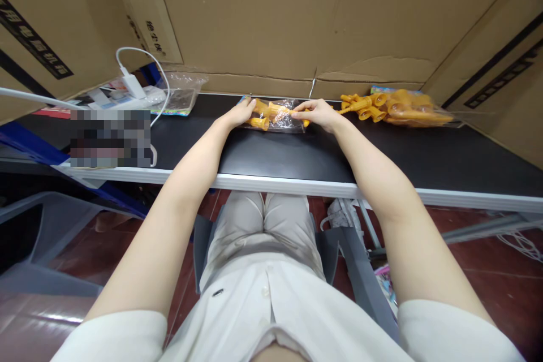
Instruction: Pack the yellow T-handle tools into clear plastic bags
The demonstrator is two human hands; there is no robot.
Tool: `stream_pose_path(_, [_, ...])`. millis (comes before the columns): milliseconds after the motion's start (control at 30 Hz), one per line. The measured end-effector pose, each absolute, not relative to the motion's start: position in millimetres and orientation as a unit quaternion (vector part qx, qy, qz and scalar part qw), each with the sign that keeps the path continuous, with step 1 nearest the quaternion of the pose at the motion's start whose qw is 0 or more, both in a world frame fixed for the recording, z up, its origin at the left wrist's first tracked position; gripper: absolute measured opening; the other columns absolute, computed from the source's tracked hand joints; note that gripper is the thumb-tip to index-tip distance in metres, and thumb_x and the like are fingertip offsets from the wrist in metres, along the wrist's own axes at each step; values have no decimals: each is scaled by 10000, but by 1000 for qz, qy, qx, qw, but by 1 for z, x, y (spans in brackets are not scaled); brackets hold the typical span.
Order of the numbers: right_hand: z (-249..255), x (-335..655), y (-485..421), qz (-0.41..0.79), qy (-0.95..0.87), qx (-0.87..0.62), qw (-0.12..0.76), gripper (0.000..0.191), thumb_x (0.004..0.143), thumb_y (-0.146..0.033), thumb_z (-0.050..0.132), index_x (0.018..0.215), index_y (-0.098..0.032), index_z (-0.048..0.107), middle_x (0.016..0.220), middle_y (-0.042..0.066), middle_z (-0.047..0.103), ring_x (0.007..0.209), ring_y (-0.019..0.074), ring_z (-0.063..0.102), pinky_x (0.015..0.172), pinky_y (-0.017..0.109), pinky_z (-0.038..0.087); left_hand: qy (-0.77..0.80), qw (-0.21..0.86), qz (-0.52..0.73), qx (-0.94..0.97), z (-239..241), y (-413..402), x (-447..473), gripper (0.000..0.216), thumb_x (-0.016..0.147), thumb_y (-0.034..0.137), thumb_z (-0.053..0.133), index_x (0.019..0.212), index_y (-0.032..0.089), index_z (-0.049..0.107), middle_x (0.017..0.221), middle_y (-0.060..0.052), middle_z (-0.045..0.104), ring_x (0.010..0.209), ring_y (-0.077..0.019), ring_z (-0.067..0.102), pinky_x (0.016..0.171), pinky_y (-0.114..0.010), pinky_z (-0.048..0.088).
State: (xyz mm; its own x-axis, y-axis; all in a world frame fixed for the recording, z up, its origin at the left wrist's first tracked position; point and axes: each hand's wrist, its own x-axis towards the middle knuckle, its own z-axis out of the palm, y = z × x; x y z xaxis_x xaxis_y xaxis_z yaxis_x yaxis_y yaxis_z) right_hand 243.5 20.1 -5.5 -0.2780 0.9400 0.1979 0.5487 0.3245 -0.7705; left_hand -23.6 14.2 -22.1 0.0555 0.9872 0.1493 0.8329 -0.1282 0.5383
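A clear plastic bag [291,124] lies on the black tabletop in front of me, with several orange-yellow plastic tube-shaped pieces [258,123] inside it. My left hand [240,114] is closed on the bag's left end, its thumb on top. At the bag's right end, my right hand [321,114] pinches an orange-yellow plastic piece [306,117] between thumb and fingers. That piece is partly hidden by the hand, and its exact shape is hard to make out.
To the right lie a pile of loose orange-yellow pieces [369,106] and a filled clear bag [418,107]. Flat packaging [182,99], a white charger with cable [134,86] and a blurred-out item [110,138] are at left. Cardboard walls [263,17] enclose the table.
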Motion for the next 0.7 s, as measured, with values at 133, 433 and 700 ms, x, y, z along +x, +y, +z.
stream_pose_path(133, [-10, 237, 22, 255, -750, -521, 319, 246, 777, -383, 950, 875, -198, 821, 917, 67, 789, 882, 226, 733, 837, 335, 633, 638, 186, 264, 699, -19, 9, -20, 627, 1190, 362, 224, 1702, 90, 463, 1811, -141, 397, 1708, -242, 336, 1375, -314, 244])
stream_pose_path(433, [-26, 213, 21, 287, -748, -499, 329, 433, 820, -9, 682, 1227, -105, 793, 1076, 81, 805, 928, 212, 757, 984, 390, 640, 585, 272, 351, 679, -28, 17, -26, 769, 1056, 481, 650, 1682, 71, 474, 1749, -223, 480, 1653, -350, 438, 1376, -394, 282])
stream_pose_path(700, [-7, 216, 7, 366, -664, -555, 341, 242, 866, 77, 701, 925, -158, 696, 725, -8, 642, 579, 116, 615, 672, 284, 650, 589, 295, 378, 651, -27, 16, -24, 629, 1132, 419, 530, 1637, 44, 530, 1694, -230, 551, 1609, -317, 513, 1326, -354, 359])
